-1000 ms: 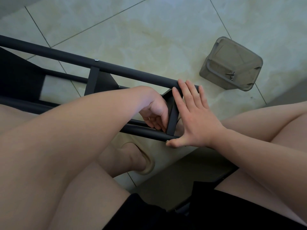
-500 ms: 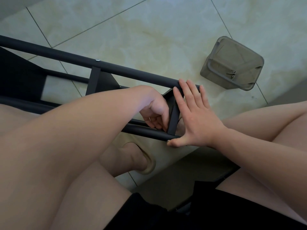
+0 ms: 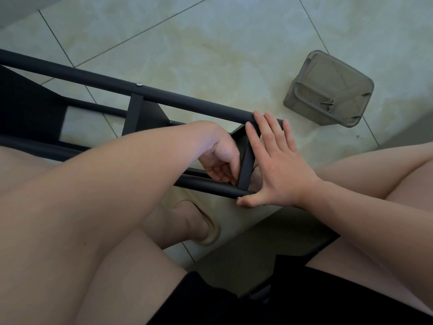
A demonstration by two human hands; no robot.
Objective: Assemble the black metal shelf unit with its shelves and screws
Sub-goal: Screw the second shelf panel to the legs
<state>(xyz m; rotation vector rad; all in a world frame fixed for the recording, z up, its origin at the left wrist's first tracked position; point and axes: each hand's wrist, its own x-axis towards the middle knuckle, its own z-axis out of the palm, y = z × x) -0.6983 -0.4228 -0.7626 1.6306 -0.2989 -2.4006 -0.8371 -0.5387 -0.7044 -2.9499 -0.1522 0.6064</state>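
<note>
The black metal shelf unit lies on its side across the tiled floor, its upper tube [image 3: 187, 103] and lower tube [image 3: 206, 187] running left to right. A black shelf [image 3: 246, 170] stands on edge between the tube ends. My left hand [image 3: 222, 160] reaches inside the frame, fingers curled against that shelf near the lower tube; what they hold is hidden. My right hand [image 3: 276, 170] lies flat on the shelf's outer side, fingertips on the upper tube and thumb under the lower tube's end beside a small screw head [image 3: 239, 197]. Another screw [image 3: 139, 84] sits in the upper tube.
A translucent grey plastic container [image 3: 302, 99] stands on the floor at the right with a few screws [image 3: 328, 104] in it. A second shelf [image 3: 134, 113] and a dark panel [image 3: 28, 109] are further left in the frame. My legs and a slippered foot [image 3: 206, 228] fill the foreground.
</note>
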